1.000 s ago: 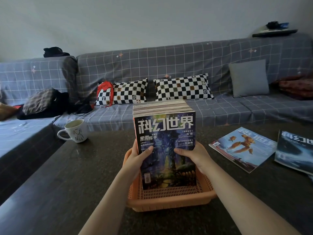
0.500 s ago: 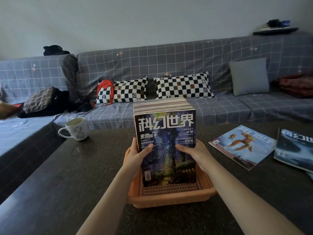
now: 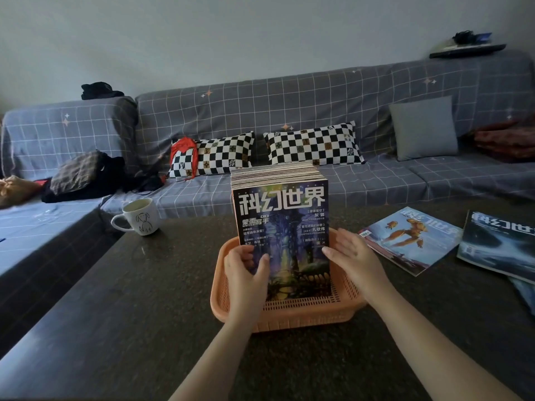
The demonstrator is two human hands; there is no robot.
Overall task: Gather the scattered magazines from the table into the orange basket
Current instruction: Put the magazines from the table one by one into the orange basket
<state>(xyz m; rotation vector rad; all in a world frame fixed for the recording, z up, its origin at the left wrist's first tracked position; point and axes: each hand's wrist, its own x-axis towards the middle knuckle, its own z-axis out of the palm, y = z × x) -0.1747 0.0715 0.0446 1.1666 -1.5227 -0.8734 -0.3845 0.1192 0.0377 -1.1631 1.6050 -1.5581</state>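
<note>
A thick stack of magazines (image 3: pixel 282 227) stands upright on its edge inside the orange basket (image 3: pixel 292 316), its dark blue cover facing me. My left hand (image 3: pixel 246 273) grips the stack's lower left edge with the thumb on the cover. My right hand (image 3: pixel 351 257) is at the lower right edge with its fingers spread, and only the thumb tip touches the cover. Three more magazines lie flat on the table at the right: one with an orange figure (image 3: pixel 411 238), a dark one (image 3: pixel 500 244), and a third (image 3: pixel 525 293) cut off by the frame.
A white mug (image 3: pixel 139 218) with a dog drawing stands at the far left corner of the dark table (image 3: pixel 130 314). A grey checked sofa (image 3: pixel 318 111) with cushions and clothes wraps around the table's far and left sides.
The stack has sunk lower into the basket and both hands have slid down its sides. My right hand has loosened from a clasp to spread fingers.
</note>
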